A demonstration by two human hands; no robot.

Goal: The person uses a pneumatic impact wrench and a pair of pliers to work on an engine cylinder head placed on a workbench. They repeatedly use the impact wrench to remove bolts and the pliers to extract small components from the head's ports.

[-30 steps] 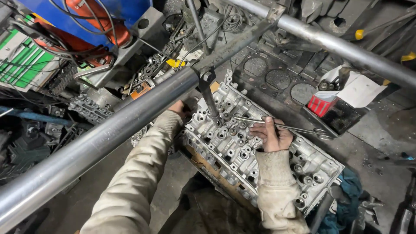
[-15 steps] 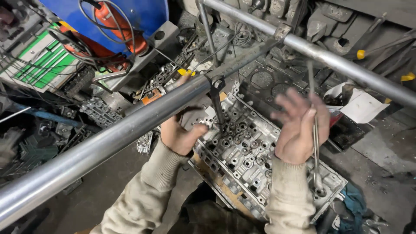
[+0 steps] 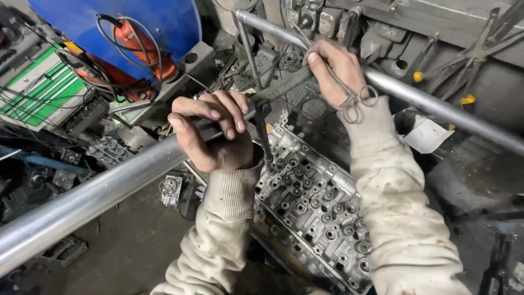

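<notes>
Place: cluttered auto repair workshop — grimy and crowded.
Evidence: bare aluminium cylinder head [image 3: 316, 213] on the bench, pliers [image 3: 480, 49] hung on the back wall, orange power tool [image 3: 143, 46] with tangled cables, loose engine parts [image 3: 169, 188] scattered about.

Grimy concrete floor [image 3: 125, 246], blue drum [image 3: 158, 22], cluttered metal workbench [image 3: 436, 22]

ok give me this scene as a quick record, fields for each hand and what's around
left hand: gripped around the long metal bar
right hand: raised, holding forceps with ring handles
below hands: aluminium cylinder head
bar attachment: dark clamp arm reaching down to the cylinder head
left side: blue drum, orange power tool
</notes>
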